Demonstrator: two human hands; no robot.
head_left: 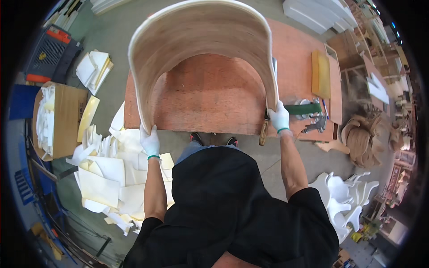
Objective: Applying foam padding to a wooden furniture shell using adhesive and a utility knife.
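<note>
A large U-shaped bent-plywood shell [196, 42] with a pale edge stands on the reddish wooden workbench [210, 102], its curve on the far side and its two ends toward me. My left hand [150, 141], in a white glove with a green cuff, is closed around the shell's left end at the bench's front edge. Likewise gloved, my right hand [279, 118] grips the right end. Close to the right hand lie a wooden-handled tool [263, 133], partly hidden, a dark green strip-like object [304, 108] and a metal spray gun [316, 125].
A yellow foam block [321, 73] and a blue pen [325, 108] lie on the bench's right side. White and yellow foam sheets [107, 178] litter the floor at left, near a cardboard box [69, 120]. White curved pieces [342, 196] are piled at lower right, brown curved pieces [366, 138] beyond.
</note>
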